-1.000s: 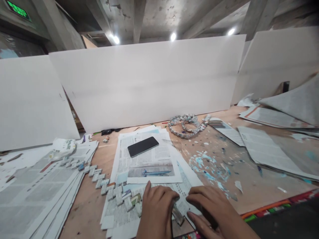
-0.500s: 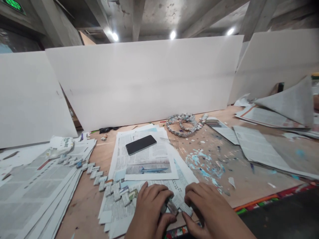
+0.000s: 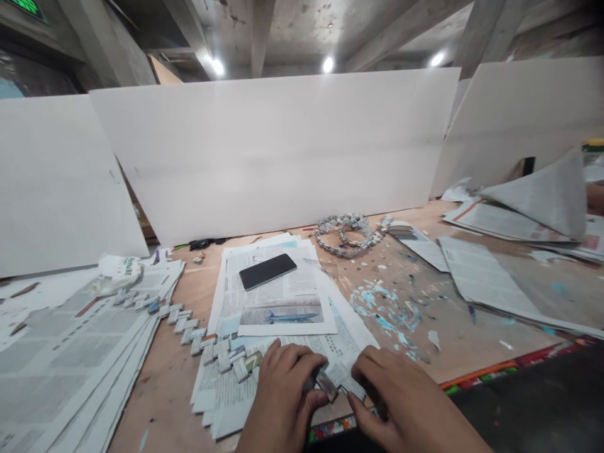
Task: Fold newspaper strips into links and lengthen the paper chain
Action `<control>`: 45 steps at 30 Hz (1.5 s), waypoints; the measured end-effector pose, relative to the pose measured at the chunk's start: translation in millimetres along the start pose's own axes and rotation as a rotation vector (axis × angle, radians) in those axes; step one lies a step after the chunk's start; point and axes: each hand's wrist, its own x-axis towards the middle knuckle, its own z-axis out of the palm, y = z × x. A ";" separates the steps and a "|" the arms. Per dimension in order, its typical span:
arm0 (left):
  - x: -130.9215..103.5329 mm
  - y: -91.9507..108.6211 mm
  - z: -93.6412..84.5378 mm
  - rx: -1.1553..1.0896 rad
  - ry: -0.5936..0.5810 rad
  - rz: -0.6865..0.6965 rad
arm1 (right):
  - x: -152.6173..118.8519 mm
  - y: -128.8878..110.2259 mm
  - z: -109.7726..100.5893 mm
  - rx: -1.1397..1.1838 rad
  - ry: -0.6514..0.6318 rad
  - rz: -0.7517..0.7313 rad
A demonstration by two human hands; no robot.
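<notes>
A zigzag chain of folded newspaper strips [image 3: 223,356] runs from the left newspapers across to my hands near the table's front edge. My left hand [image 3: 285,393] is closed on the chain's near end, thumb below and fingers above. Beyond its fingertips a folded paper link [image 3: 352,385] sticks out to the right. My right hand [image 3: 396,397] has its thumb and fingers curled at this link's right end, pinching it. Part of the chain is hidden behind my left hand. Printed newspaper sheets [image 3: 278,336] lie under the work.
A black phone [image 3: 268,272] rests on the sheets. Behind it lies a coiled paper chain [image 3: 330,246]. Stacked newspapers [image 3: 80,358] cover the left side. More sheets [image 3: 500,277] and blue paint flakes [image 3: 377,308] are on the right. White boards [image 3: 278,157] stand behind. Another person's hand [image 3: 594,196] shows at right.
Both hands stay at the chain's end with almost the same grip. The link between them shows a little more. The view has shifted slightly.
</notes>
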 end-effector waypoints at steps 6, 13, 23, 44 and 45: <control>-1.3 -0.1 0.5 -0.003 0.034 0.016 | 2.8 -9.4 1.2 -0.071 -0.112 0.108; -1.7 -0.7 1.4 0.002 0.053 0.013 | 11.2 -15.8 3.0 -0.253 -0.148 0.057; -3.6 -0.1 0.9 0.011 0.075 0.001 | 7.2 -16.7 -4.8 -0.158 -0.210 0.102; -10.5 -4.0 1.2 -0.010 0.183 0.013 | 23.2 -13.4 -16.3 1.121 -0.396 0.458; -10.8 -4.9 1.2 -0.007 0.191 0.017 | 25.1 -13.2 -16.9 1.200 -0.417 0.485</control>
